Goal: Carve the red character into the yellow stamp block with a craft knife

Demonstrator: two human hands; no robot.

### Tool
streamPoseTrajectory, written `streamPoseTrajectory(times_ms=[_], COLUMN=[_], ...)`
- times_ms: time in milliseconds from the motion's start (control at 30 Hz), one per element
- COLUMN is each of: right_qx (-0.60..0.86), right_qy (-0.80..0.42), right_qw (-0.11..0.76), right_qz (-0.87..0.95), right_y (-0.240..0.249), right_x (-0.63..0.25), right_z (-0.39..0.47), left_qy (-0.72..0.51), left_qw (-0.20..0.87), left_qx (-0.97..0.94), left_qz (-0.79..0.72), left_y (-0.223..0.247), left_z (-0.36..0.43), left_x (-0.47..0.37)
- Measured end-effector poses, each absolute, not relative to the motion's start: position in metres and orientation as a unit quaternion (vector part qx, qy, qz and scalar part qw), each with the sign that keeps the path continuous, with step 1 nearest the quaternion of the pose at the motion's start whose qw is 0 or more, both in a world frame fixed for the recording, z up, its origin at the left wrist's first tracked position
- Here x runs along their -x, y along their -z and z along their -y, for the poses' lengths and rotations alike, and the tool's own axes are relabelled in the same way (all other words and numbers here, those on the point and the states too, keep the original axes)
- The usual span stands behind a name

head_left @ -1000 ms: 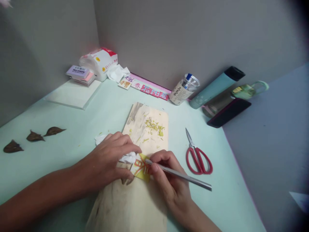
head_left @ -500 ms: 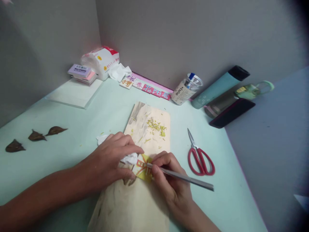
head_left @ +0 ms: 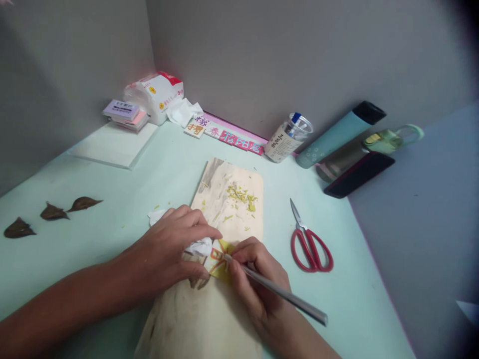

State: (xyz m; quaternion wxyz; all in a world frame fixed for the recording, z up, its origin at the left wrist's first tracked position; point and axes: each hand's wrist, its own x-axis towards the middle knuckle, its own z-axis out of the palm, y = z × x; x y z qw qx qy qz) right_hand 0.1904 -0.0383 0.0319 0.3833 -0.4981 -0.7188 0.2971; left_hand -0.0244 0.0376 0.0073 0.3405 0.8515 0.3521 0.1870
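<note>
A small yellow and white block (head_left: 220, 267) with red-orange lines lies on a wooden board (head_left: 209, 319). My left hand (head_left: 179, 247) presses its left side, fingers bent around a crumpled white tissue (head_left: 200, 247). Pinched in my right hand (head_left: 258, 279) is a silver pen-shaped tool (head_left: 286, 294), its tip touching the block's face and its back end pointing down to the right. Yellow-green shavings (head_left: 241, 197) are scattered on the board's far part.
Red-handled scissors (head_left: 310, 249) lie right of the board. Brown leaf-like pieces (head_left: 54, 212) are at the left. A plastic cup (head_left: 286, 139), bottles (head_left: 337, 134), a dark phone (head_left: 359, 174) and a tissue pack (head_left: 157, 94) stand along the back.
My right hand has shifted slightly left and down, and the tool's back end has swung lower. My left hand stays nearly still on the block. The view has moved slightly.
</note>
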Motion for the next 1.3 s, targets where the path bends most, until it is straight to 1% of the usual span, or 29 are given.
streamPoseTrajectory(times_ms=[600,867,1033,1300], right_qx=[0.516,0.529,0.531,0.559], right_qy=[-0.268,-0.235,-0.193,-0.166], right_qw=[0.344,0.343,0.368,0.359], right_qz=[0.737,0.740,0.738,0.729], right_y=[-0.039,-0.040,-0.034,-0.029], right_x=[-0.188,-0.182,-0.176,-0.172], right_z=[0.037,0.038,0.044,0.053], left_qy=[-0.201,-0.208,-0.213,-0.235], left_qw=[0.344,0.342,0.339,0.341], left_qx=[-0.846,-0.846,-0.847,-0.843], left_qz=[-0.354,-0.352,-0.348,-0.344], left_y=[-0.006,-0.007,-0.006,-0.002], left_z=[-0.036,-0.036,-0.036,-0.036], left_x=[0.025,0.024,0.024,0.024])
